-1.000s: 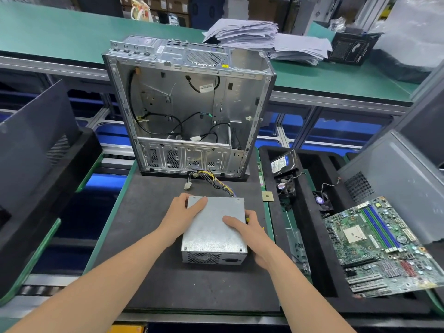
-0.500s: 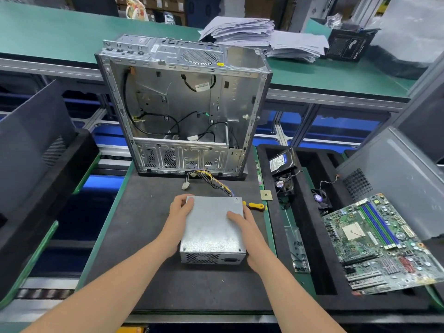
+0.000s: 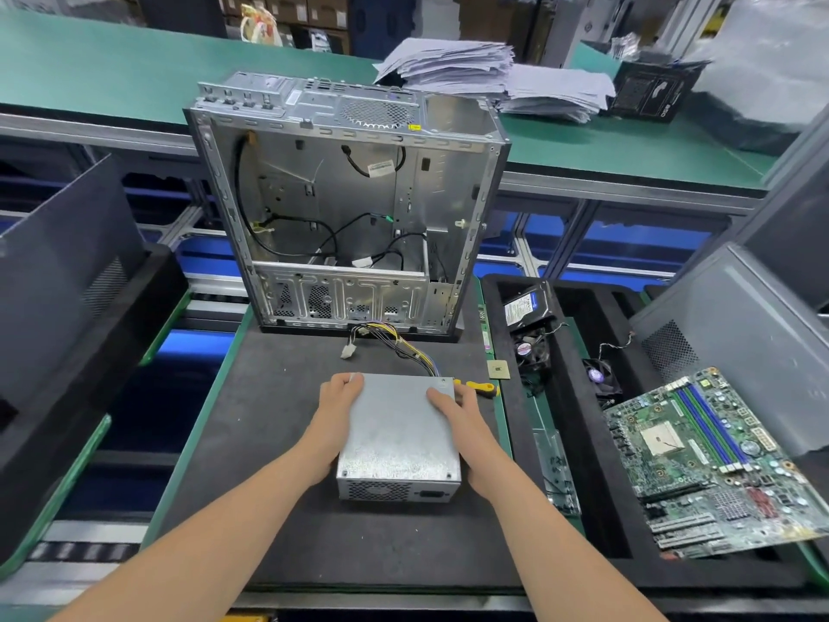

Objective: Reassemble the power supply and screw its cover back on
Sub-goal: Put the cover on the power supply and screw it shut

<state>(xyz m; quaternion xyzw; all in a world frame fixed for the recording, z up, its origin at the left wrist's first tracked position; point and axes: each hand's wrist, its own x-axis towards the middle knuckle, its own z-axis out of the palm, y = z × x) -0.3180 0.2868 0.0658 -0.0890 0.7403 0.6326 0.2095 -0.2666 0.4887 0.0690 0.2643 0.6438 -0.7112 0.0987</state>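
Observation:
The silver power supply (image 3: pixel 397 435) lies flat on the black foam mat (image 3: pixel 278 442), its vented end facing me and its cable bundle (image 3: pixel 399 345) running toward the case. My left hand (image 3: pixel 334 410) grips its left side, with fingers curled over the far left corner. My right hand (image 3: pixel 462 419) holds the right side, fingers lying on the top near the far right corner. A yellow-handled screwdriver (image 3: pixel 477 388) lies just beyond my right hand. No loose screws are visible.
An open empty computer case (image 3: pixel 345 208) stands upright at the far end of the mat. At right, a black foam tray (image 3: pixel 578 442) holds a hard drive (image 3: pixel 522 305), fans (image 3: pixel 529 350) and a motherboard (image 3: pixel 709 460). A CPU chip (image 3: pixel 499 369) lies near the screwdriver. Grey side panels lean on both sides.
Both hands slid farther along the power supply's sides toward its far corners. The screwdriver, hidden before by my right hand, now shows.

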